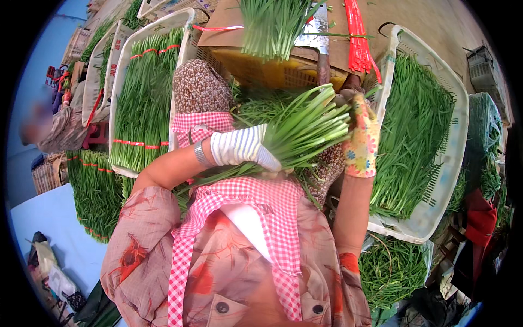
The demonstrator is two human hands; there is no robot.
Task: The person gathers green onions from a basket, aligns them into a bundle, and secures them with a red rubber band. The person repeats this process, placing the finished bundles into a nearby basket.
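Observation:
My left hand (245,149), in a striped glove, is closed around a loose bunch of green garlic chives (302,122), its pale stem ends pointing up and right. My right hand (359,131), in a floral glove with dark fingertips, is by those stem ends; what its fingers grip is unclear. More loose leaves (261,104) lie beneath the bunch, over my lap. Beyond, on a cardboard-topped box (222,30), are another chive bunch (273,28), a cleaver (316,30) with its handle towards me, and a bundle of red plastic ties (357,41).
A white crate (182,53) of red-banded chive bundles stands at left, another crate (457,163) with chives at right. More banded bundles (92,196) lie at lower left. Loose greens (392,269) are at lower right. A person (65,131) sits at far left.

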